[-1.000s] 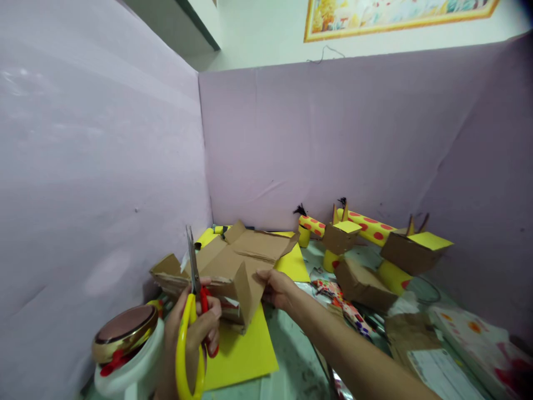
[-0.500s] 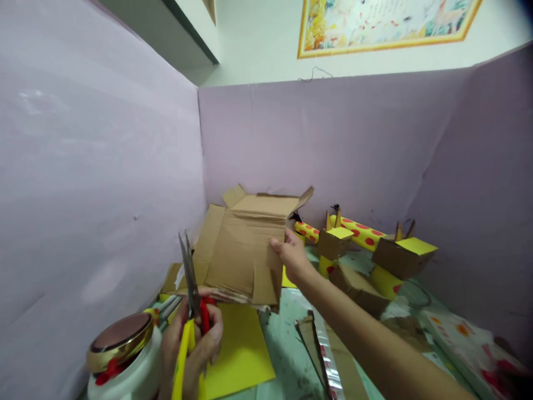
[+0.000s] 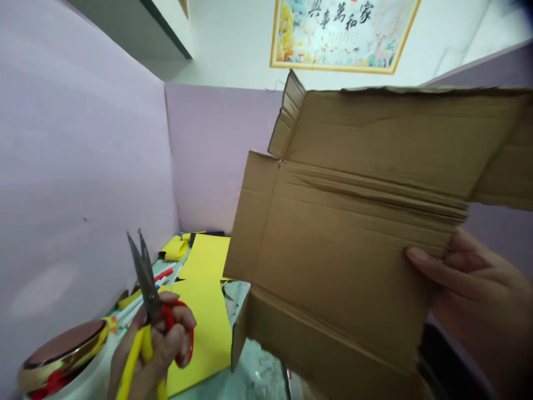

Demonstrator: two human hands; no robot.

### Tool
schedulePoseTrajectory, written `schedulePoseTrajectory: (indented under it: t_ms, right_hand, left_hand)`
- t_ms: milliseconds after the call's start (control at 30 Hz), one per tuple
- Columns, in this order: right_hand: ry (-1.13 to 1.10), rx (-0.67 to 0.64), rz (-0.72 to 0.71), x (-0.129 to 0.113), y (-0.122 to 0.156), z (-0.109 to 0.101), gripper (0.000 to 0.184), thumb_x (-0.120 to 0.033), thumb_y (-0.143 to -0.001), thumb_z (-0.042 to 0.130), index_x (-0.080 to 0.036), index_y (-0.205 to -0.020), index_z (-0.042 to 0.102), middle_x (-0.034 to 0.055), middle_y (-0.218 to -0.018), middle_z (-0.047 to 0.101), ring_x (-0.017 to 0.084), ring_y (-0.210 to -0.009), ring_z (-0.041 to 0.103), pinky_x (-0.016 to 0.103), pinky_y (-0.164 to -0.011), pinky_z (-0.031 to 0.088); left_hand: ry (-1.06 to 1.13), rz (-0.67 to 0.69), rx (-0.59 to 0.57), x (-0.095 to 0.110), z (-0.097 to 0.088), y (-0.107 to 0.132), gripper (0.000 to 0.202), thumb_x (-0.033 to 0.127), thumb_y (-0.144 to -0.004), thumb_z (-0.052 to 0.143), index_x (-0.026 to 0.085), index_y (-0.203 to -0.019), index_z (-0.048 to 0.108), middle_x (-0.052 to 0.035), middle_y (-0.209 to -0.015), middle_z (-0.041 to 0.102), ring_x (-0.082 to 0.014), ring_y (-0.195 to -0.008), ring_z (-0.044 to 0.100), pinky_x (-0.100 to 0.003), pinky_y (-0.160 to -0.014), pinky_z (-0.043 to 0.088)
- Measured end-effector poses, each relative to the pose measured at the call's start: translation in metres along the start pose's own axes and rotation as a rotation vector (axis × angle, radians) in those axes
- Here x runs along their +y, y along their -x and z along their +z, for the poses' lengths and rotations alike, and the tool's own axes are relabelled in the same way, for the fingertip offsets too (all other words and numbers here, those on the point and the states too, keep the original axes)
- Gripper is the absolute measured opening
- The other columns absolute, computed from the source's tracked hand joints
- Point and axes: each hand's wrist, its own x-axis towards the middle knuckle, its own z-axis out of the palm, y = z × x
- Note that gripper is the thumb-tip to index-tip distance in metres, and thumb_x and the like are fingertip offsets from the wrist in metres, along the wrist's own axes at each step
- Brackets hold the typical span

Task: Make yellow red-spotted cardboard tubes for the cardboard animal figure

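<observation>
My left hand (image 3: 160, 347) is closed around scissors (image 3: 146, 278) with red and yellow handles. Their metal blades point up, tips slightly apart. My right hand (image 3: 483, 289) grips the right edge of a large unfolded brown cardboard box (image 3: 345, 239), thumb on the near face and fingers behind it. Raised and tilted, the cardboard fills much of the right side and shows creases and loose flaps. Yellow sheets (image 3: 202, 328) lie on the table just beyond my left hand. Whatever stands behind the cardboard is hidden.
A white jar (image 3: 94, 361) with a gold-rimmed lid (image 3: 64, 347) stands at the lower left. Pens (image 3: 164, 274) and rolled yellow paper (image 3: 174, 248) lie by the left wall. Pale purple panels (image 3: 212, 166) enclose the table, and a framed picture (image 3: 333, 39) hangs above.
My right hand has lifted the cardboard closer and to the right, so it now covers the spotted yellow tubes and small boxes. The scissors stay in my left hand. The view has turned.
</observation>
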Motion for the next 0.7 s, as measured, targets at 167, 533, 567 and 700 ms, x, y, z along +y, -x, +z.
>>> schedulePoseTrajectory:
  t_ms: [167, 533, 567, 700]
  right_hand:
    - [0.015, 0.094, 0.212, -0.006, 0.025, -0.034, 0.06, -0.023, -0.046, 0.076, -0.037, -0.104, 0.066, 0.0093, -0.123, 0.061, 0.036, -0.1, 0.063, 0.043, -0.071, 0.059]
    - [-0.023, 0.205, 0.78, 0.036, 0.066, -0.122, 0.068, -0.036, -0.03, 0.084, -0.032, -0.097, 0.069, 0.0122, -0.102, 0.072, 0.043, -0.087, 0.066, 0.048, -0.066, 0.061]
    - [-0.01, 0.198, 0.805, 0.038, 0.067, -0.128, 0.068, -0.034, -0.03, 0.085, -0.032, -0.096, 0.069, 0.0116, -0.1, 0.073, 0.042, -0.085, 0.067, 0.047, -0.067, 0.061]
    - [0.029, 0.125, 0.622, 0.03, 0.065, -0.133, 0.068, -0.028, -0.035, 0.084, -0.035, -0.1, 0.066, 0.0079, -0.101, 0.073, 0.037, -0.085, 0.068, 0.043, -0.071, 0.06]
  left_hand:
    - [0.047, -0.11, -0.199, -0.015, 0.009, 0.0, 0.053, 0.043, -0.063, 0.074, 0.024, -0.107, 0.05, -0.002, -0.083, 0.067, -0.0124, -0.049, 0.054, -0.025, -0.043, 0.044]
    - [0.19, -0.268, -0.559, -0.021, 0.049, 0.031, 0.056, 0.024, -0.071, 0.068, 0.024, -0.125, 0.05, -0.0063, -0.119, 0.064, -0.0295, -0.114, 0.053, -0.039, -0.095, 0.044]
    - [0.221, -0.278, -0.608, -0.023, 0.052, 0.031, 0.058, 0.023, -0.07, 0.069, 0.023, -0.125, 0.05, -0.0068, -0.119, 0.064, -0.0302, -0.115, 0.053, -0.04, -0.096, 0.043]
    - [0.32, -0.313, -0.729, -0.033, 0.064, 0.025, 0.057, 0.018, -0.067, 0.07, 0.02, -0.122, 0.054, -0.009, -0.114, 0.066, -0.0318, -0.115, 0.053, -0.043, -0.096, 0.043]
